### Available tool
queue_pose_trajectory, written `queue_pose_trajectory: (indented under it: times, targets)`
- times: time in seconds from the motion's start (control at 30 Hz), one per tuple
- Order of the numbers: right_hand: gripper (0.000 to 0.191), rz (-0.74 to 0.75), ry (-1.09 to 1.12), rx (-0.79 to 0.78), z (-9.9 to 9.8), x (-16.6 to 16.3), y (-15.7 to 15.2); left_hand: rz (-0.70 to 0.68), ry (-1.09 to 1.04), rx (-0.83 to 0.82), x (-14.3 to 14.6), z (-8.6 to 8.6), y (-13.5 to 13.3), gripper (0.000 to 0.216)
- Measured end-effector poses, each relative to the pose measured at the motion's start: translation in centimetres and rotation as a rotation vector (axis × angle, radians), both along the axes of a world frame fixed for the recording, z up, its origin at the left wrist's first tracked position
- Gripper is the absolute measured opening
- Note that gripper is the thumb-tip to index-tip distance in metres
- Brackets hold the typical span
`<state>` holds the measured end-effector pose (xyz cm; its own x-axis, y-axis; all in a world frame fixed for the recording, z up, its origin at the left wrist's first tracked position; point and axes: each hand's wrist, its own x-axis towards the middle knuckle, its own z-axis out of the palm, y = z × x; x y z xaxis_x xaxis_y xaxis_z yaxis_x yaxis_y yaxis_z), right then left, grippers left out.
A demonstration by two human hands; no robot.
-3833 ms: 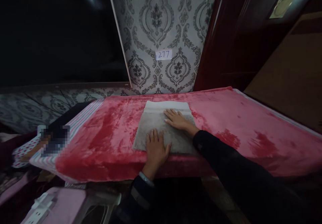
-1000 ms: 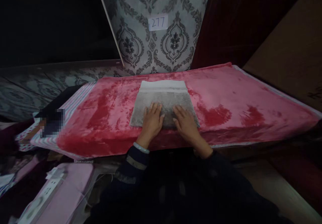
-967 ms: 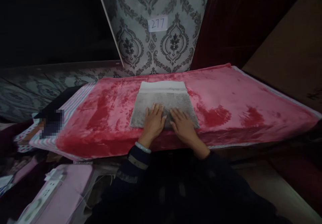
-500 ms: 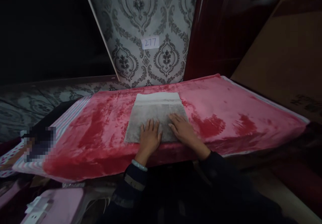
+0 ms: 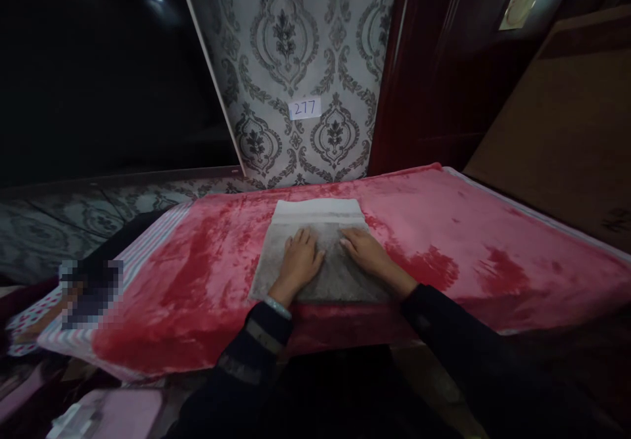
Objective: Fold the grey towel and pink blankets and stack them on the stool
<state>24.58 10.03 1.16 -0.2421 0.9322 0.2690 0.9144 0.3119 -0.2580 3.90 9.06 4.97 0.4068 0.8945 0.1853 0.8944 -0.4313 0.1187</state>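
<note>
A grey folded cloth [image 5: 340, 282], fuzzy-looking and with a paler strip along its far edge, lies flat in the middle of a red and pink plush blanket [image 5: 197, 275]. My left hand [image 5: 302, 258] rests palm down on the cloth's centre, fingers pointing away from me. On the cloth's right half lies my right hand [image 5: 369, 253], also palm down and angled inward. Both hands have their fingers stretched out and grip nothing. The cloth's underside is hidden.
A large dark screen [image 5: 108, 77] stands at the back left. Patterned wallpaper [image 5: 283, 64] bears a paper label [image 5: 305, 108] reading 277. A cardboard box [image 5: 566, 123] leans at the right. Below left are a pink surface [image 5: 128, 409] and a pixelated patch [image 5: 91, 294].
Both hands have slid forward over the cloth, toward its paler far strip. The camera view has shifted, so the scene sits slightly lower and farther right.
</note>
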Motion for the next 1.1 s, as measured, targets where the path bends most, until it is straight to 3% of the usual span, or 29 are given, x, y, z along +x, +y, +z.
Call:
queue_pose_trajectory:
  times: [0.13,0.3,0.43,0.57,0.63,0.7,0.8,0.93,1.1]
  targets:
    - [0.057,-0.034,-0.113,0.060,-0.1,-1.2,3.0,-0.015,0.065,-0.081,0.9,-1.6,2.8,0.065]
    - [0.058,0.013,-0.152,-0.017,-2.3,-1.4,3.7,-0.027,0.115,-0.092,-0.9,-3.4,3.0,0.065]
    - [0.060,-0.006,-0.142,-0.048,-2.7,-1.2,3.4,-0.007,0.186,-0.141,-4.7,-2.7,3.6,0.070]
    - [0.060,0.010,-0.138,-0.072,-2.1,-1.0,3.9,0.185,0.176,-0.270,-7.3,-0.8,6.3,0.073]
    - [0.057,0.032,-0.131,-0.093,-0.9,-0.8,5.0,0.231,0.117,-0.268,-6.6,0.2,8.0,0.073]
    - [0.052,0.011,-0.088,-0.088,0.7,-0.8,6.6,0.176,0.072,-0.241,-4.6,1.1,9.7,0.071]
    - [0.052,-0.138,-0.017,-0.010,2.3,-1.4,9.3,0.088,0.029,-0.251,-0.9,1.6,11.9,0.066]
    - [0.052,-0.212,-0.073,0.014,0.6,-2.5,10.8,0.078,0.002,-0.228,1.7,-0.1,13.5,0.061]
    - [0.054,-0.201,-0.108,-0.047,-1.6,-2.6,10.6,0.165,0.001,-0.109,1.2,-2.5,14.1,0.064]
